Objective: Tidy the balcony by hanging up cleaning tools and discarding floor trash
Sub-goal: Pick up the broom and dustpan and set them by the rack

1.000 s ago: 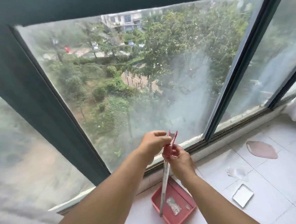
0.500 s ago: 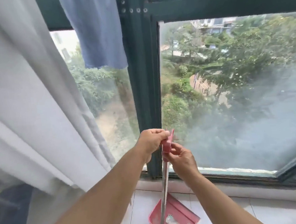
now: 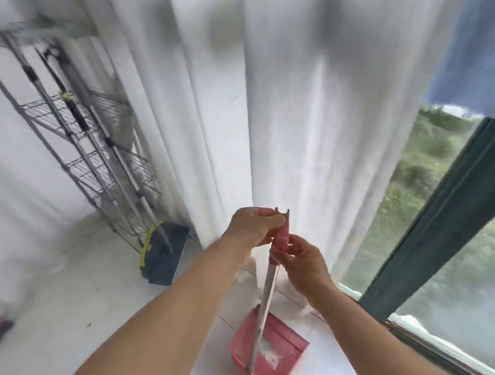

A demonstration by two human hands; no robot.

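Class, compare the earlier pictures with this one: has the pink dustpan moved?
Cannot tell. The camera swung left, so everything shifts. The dustpan hangs below both hands as before, and no fixed thing stays in view to judge against.

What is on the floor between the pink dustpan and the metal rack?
In the head view, a dark dustpan with a yellow edge lies between the pink dustpan and the rack, right by the rack's foot. Otherwise, bare white floor.

A white curtain point(image 3: 263, 98) hangs in long folds ahead. To its left a wire shelf rack point(image 3: 98, 168) stands by the white wall. A blue cloth point(image 3: 473, 39) hangs at upper right above a dark green window frame point(image 3: 437, 232), with blurred greenery beyond the glass.
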